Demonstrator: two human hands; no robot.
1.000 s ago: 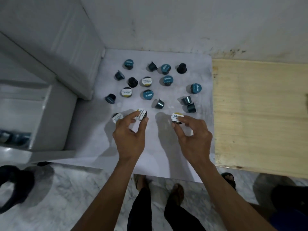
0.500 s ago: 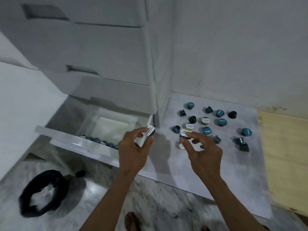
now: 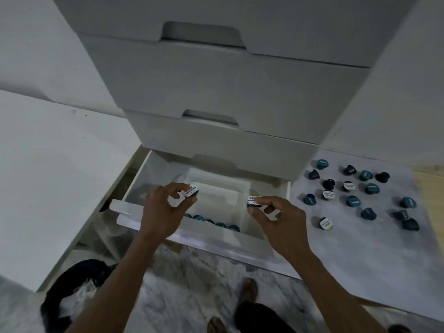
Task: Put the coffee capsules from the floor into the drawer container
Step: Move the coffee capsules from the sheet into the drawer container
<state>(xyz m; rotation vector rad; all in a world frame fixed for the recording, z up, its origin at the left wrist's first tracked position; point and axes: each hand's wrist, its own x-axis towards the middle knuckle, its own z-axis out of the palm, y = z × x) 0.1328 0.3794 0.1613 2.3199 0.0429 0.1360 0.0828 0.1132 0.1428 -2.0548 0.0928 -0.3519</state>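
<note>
A: Head view. One capsule is pinched by the left hand between thumb and curled fingers, over the open drawer. A second capsule is pinched the same way by the right hand, above the right end of the drawer.

B: Risks noted?

A: The right capsule is held close to the drawer's right wall; if released there, it could be bounced off the rim and lost to the floor. The left one is held tilted, so a roll on landing is likely. A white tray is seen inside the drawer; a drop onto its edge could deflect a capsule.

B: Contents?

A: A row of blue capsules is seen along the drawer's front wall, partly hidden. The count cannot be told. The upper drawers are closed.

B: Left to do?

A: Many loose capsules are still scattered on the grey mat right of the cabinet. The job is judged well short of done.
</note>
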